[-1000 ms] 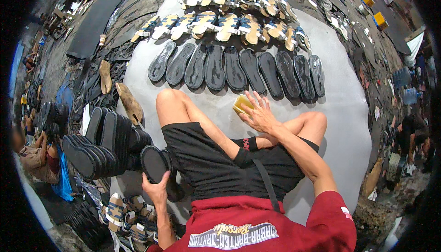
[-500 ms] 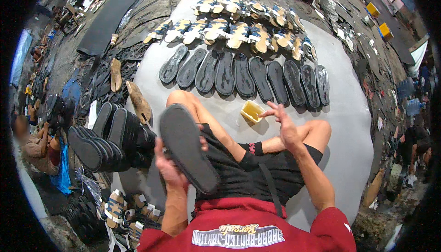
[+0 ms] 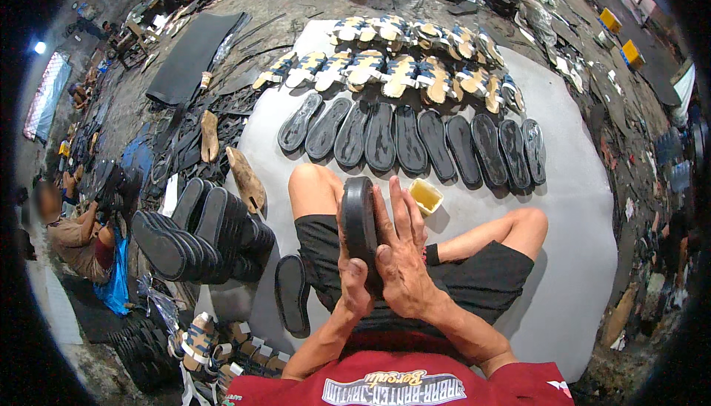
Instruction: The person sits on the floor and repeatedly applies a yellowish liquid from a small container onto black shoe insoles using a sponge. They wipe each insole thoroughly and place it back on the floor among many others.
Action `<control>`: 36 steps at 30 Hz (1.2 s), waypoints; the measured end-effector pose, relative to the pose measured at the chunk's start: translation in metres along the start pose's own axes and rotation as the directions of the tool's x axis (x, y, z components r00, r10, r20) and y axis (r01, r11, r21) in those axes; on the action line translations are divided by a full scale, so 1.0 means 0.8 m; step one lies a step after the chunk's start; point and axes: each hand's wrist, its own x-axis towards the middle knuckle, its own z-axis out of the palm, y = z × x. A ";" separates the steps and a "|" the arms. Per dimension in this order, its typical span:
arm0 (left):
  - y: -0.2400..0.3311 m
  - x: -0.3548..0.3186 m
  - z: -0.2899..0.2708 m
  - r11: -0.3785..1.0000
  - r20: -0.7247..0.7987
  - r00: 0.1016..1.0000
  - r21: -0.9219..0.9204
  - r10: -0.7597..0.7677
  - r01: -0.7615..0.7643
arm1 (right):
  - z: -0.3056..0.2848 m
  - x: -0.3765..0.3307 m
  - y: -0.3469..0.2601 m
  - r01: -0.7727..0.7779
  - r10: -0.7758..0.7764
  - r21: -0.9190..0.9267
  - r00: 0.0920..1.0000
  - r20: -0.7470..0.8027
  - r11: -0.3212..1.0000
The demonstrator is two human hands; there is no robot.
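Note:
A thick black shoe sole (image 3: 360,217) is held up on its edge above my lap. My left hand (image 3: 354,287) grips it from the left and below, with the thumb on the near side. Against its right face lie the outstretched fingers of my right hand (image 3: 407,261); that face is hidden from view. Just beyond my right fingertips, a small tub (image 3: 425,196) with yellowish contents stands on the grey mat (image 3: 570,273). Another black sole (image 3: 292,295) lies beside my left thigh.
Ahead, black soles (image 3: 406,139) with a shiny wet-looking coat lie in a row. Behind them stand several strapped sandals (image 3: 366,69). At left are stacked soles (image 3: 159,247) and a wooden shoe last (image 3: 244,178). Another person (image 3: 80,239) sits far left.
My right hand has moved left from beside the tub onto the sole. My left hand has turned the sole from lying face-up onto its edge and brought it right. The view has shifted.

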 end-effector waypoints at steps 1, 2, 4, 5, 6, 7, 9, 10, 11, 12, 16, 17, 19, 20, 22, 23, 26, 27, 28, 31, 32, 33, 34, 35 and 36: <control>-0.002 0.000 -0.001 1.000 0.021 1.000 0.003 0.020 -0.020 | -0.006 0.000 -0.007 -0.028 0.030 -0.033 0.998 0.047 0.999; -0.006 0.000 -0.003 0.999 0.043 0.998 0.005 0.035 -0.035 | -0.007 -0.001 -0.006 -0.019 0.021 -0.035 0.999 0.049 0.999; -0.010 0.000 -0.005 0.999 0.069 0.996 0.007 0.051 -0.052 | -0.009 0.002 -0.002 0.007 -0.005 -0.043 0.999 0.047 0.999; -0.012 -0.001 -0.007 0.998 0.080 0.995 0.011 0.058 -0.059 | -0.009 0.003 -0.002 0.009 -0.007 -0.052 0.999 0.043 0.999; -0.013 -0.001 -0.008 0.998 0.089 0.994 0.013 0.061 -0.063 | -0.009 0.003 -0.002 0.010 -0.007 -0.060 0.999 0.038 0.998; -0.014 -0.002 -0.009 0.998 0.089 0.995 0.021 0.053 -0.055 | -0.010 0.004 -0.001 0.010 -0.008 -0.068 0.999 0.034 0.998; -0.012 -0.003 -0.010 0.999 0.069 0.997 0.043 0.020 -0.023 | -0.010 0.007 0.003 0.014 -0.010 -0.136 1.000 0.027 0.991; -0.010 -0.004 -0.010 0.998 0.052 0.999 0.060 -0.007 0.004 | -0.010 0.009 0.006 0.016 -0.012 -0.170 1.000 0.024 0.985; -0.011 -0.004 -0.013 0.997 0.025 0.999 0.068 -0.038 0.036 | -0.011 0.011 0.007 0.014 -0.008 -0.187 1.000 0.029 0.982; -0.010 -0.004 -0.013 0.995 0.002 0.998 0.082 -0.055 0.055 | -0.012 0.013 0.008 0.013 -0.006 -0.206 0.999 0.035 0.979; -0.003 -0.008 -0.014 0.989 -0.035 0.995 0.116 -0.091 0.094 | -0.014 0.017 0.015 0.017 -0.001 -0.304 0.999 0.054 0.952; -0.011 -0.006 -0.023 0.991 -0.011 0.995 0.089 -0.098 0.098 | -0.015 0.017 0.017 0.019 0.000 -0.315 0.998 0.058 0.949; -0.036 -0.001 -0.050 0.994 0.010 0.996 0.062 -0.091 0.091 | -0.015 0.019 0.022 0.022 0.001 -0.332 0.998 0.068 0.943; -0.058 0.002 -0.069 0.995 0.007 0.997 0.061 -0.079 0.078 | -0.015 0.020 0.023 0.019 0.011 -0.334 0.996 0.086 0.942; -0.049 0.006 -0.061 0.995 -0.018 0.996 0.054 -0.084 0.085 | -0.018 0.021 0.026 0.006 0.037 -0.343 0.992 0.117 0.939; -0.025 0.006 -0.041 0.994 -0.041 0.994 0.048 -0.100 0.102 | -0.020 0.021 0.029 0.009 0.038 -0.354 0.991 0.125 0.935; 0.007 0.008 -0.017 0.986 -0.094 0.984 0.058 -0.150 0.156 | -0.024 0.023 0.031 0.029 0.028 -0.375 0.989 0.146 0.926; 0.009 0.010 -0.016 0.983 -0.090 0.980 0.032 -0.178 0.181 | -0.025 0.024 0.032 0.039 0.020 -0.377 0.988 0.150 0.925; 0.011 0.011 -0.015 0.978 -0.086 0.975 0.006 -0.205 0.207 | -0.026 0.024 0.033 0.049 0.011 -0.379 0.988 0.155 0.924; 0.016 0.018 -0.016 0.945 -0.027 0.952 -0.132 -0.306 0.300 | -0.033 0.027 0.034 0.057 0.020 -0.410 0.983 0.180 0.910; 0.019 0.019 -0.016 0.931 -0.018 0.941 -0.155 -0.337 0.330 | -0.036 0.028 0.034 0.062 0.021 -0.418 0.981 0.192 0.906; 0.022 0.019 -0.017 0.917 -0.008 0.931 -0.176 -0.365 0.358 | -0.038 0.028 0.034 0.069 0.021 -0.426 0.979 0.204 0.902; 0.024 0.020 -0.017 0.906 0.010 0.923 -0.187 -0.384 0.379 | -0.040 0.029 0.035 0.076 0.021 -0.434 0.976 0.216 0.898; 0.026 0.021 -0.018 0.895 0.028 0.915 -0.197 -0.403 0.400 | -0.043 0.030 0.036 0.094 0.011 -0.441 0.973 0.229 0.893; 0.028 0.022 -0.019 0.882 0.048 0.905 -0.208 -0.423 0.423 | -0.046 0.030 0.038 0.110 0.003 -0.448 0.970 0.243 0.887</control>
